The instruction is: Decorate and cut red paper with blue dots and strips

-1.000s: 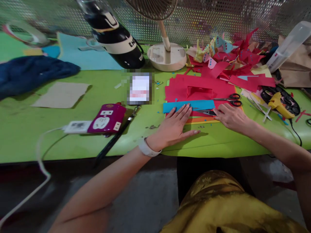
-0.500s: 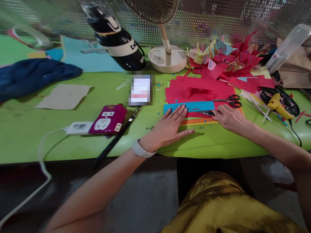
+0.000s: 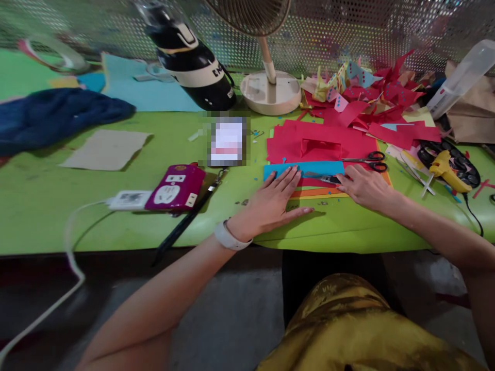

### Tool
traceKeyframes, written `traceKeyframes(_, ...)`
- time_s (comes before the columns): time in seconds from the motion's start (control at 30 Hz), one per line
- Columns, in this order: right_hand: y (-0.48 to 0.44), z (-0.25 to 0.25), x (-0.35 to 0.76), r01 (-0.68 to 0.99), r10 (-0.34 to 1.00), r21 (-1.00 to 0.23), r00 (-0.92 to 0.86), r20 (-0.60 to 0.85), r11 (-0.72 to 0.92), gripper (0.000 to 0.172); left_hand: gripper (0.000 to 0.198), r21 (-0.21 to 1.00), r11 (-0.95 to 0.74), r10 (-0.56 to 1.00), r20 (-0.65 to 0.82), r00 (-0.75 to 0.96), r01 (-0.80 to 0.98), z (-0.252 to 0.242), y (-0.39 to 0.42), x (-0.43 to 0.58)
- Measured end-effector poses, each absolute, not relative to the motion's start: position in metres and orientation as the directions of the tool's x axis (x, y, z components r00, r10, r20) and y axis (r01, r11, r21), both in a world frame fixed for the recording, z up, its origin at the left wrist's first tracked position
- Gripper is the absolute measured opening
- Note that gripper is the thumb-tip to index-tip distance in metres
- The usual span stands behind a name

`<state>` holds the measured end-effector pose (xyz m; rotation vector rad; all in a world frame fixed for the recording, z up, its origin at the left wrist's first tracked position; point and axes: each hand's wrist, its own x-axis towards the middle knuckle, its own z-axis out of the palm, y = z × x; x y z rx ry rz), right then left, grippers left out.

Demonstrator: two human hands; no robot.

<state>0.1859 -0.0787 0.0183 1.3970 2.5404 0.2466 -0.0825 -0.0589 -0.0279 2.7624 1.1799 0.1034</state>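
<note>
My left hand (image 3: 277, 198) lies flat with its fingers spread, pressing on the left half of a folded blue paper strip (image 3: 325, 167). At the strip's right end, my right hand (image 3: 365, 186) has its fingers curled round a dark, silver-tipped utility knife (image 3: 329, 179). The knife points left along the strip's lower edge; most of its handle is hidden by the hand. Beneath the strip are red paper sheets (image 3: 284, 147), with orange and yellow sheets showing at the near edge. A folded red piece (image 3: 320, 149) stands on the stack, just beyond the strip.
Scissors (image 3: 373, 161) lie beyond my right hand, and a yellow glue gun (image 3: 450, 170) is farther right. Red paper cutouts (image 3: 386, 98) pile up behind. A fan (image 3: 270, 93), bottle (image 3: 201, 67), phone (image 3: 228, 139) and purple power adapter (image 3: 176, 188) stand or lie leftward.
The whole view has shifted slightly, so everything appears a little farther right. Both hands, the knife and the blue strip keep nearly the same places relative to one another.
</note>
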Motion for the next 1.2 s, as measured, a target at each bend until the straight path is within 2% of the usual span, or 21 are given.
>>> traceKeyframes(0.3, -0.071, 0.015, 0.191, 0.783, 0.822, 0.270, -0.566, -0.064, 0.560, 0.045, 0.094, 0.140, -0.677, 0.732, 0.021, 0.681, 0.723, -0.023, -0.062, -0.079)
traceKeyframes(0.5, -0.067, 0.012, 0.197, 0.718, 0.754, 0.274, -0.656, -0.042, 0.640, 0.042, 0.093, 0.149, -0.680, 0.728, 0.021, 0.685, 0.718, -0.026, -0.062, -0.079)
traceKeyframes(0.67, -0.068, 0.009, 0.200, 0.715, 0.745, 0.272, -0.667, -0.012, 0.644, 0.042, 0.092, 0.218, -0.653, 0.740, -0.021, 0.672, 0.725, -0.014, -0.059, -0.084)
traceKeyframes(0.73, -0.068, 0.009, 0.200, 0.720, 0.752, 0.273, -0.659, -0.020, 0.638, 0.041, 0.093, 0.233, -0.569, 0.814, 0.024, 0.581, 0.788, -0.003, -0.050, -0.092)
traceKeyframes(0.8, -0.067, 0.008, 0.200, 0.724, 0.757, 0.272, -0.654, -0.025, 0.634, 0.042, 0.097, 0.193, -0.374, 0.926, 0.129, 0.355, 0.907, 0.007, -0.035, -0.101)
traceKeyframes(0.83, -0.067, 0.008, 0.200, 0.725, 0.757, 0.269, -0.653, -0.025, 0.634, 0.042, 0.099, 0.173, -0.292, 0.953, 0.134, 0.271, 0.941, 0.011, -0.024, -0.106)
traceKeyframes(0.9, -0.067, 0.007, 0.200, 0.725, 0.757, 0.269, -0.653, -0.021, 0.633, 0.043, 0.104, 0.155, -0.193, 0.980, 0.076, 0.183, 0.969, 0.014, -0.002, -0.114)
traceKeyframes(1.0, -0.066, 0.005, 0.201, 0.719, 0.750, 0.280, -0.661, -0.007, 0.636, 0.042, 0.105, 0.205, -0.103, 0.993, -0.034, 0.112, 0.973, 0.017, 0.024, -0.121)
traceKeyframes(1.07, -0.066, 0.003, 0.202, 0.716, 0.745, 0.290, -0.667, 0.012, 0.636, 0.041, 0.099, 0.238, -0.103, 0.994, 0.045, 0.095, 0.966, 0.025, 0.029, -0.122)
traceKeyframes(1.17, -0.067, 0.001, 0.204, 0.715, 0.741, 0.293, -0.671, 0.034, 0.635, 0.039, 0.091, 0.212, -0.166, 0.942, 0.323, 0.091, 0.963, 0.042, 0.013, -0.115)
traceKeyframes(1.2, -0.067, 0.001, 0.204, 0.718, 0.741, 0.290, -0.670, 0.039, 0.633, 0.039, 0.087, 0.205, -0.185, 0.928, 0.357, 0.103, 0.961, 0.046, 0.002, -0.110)
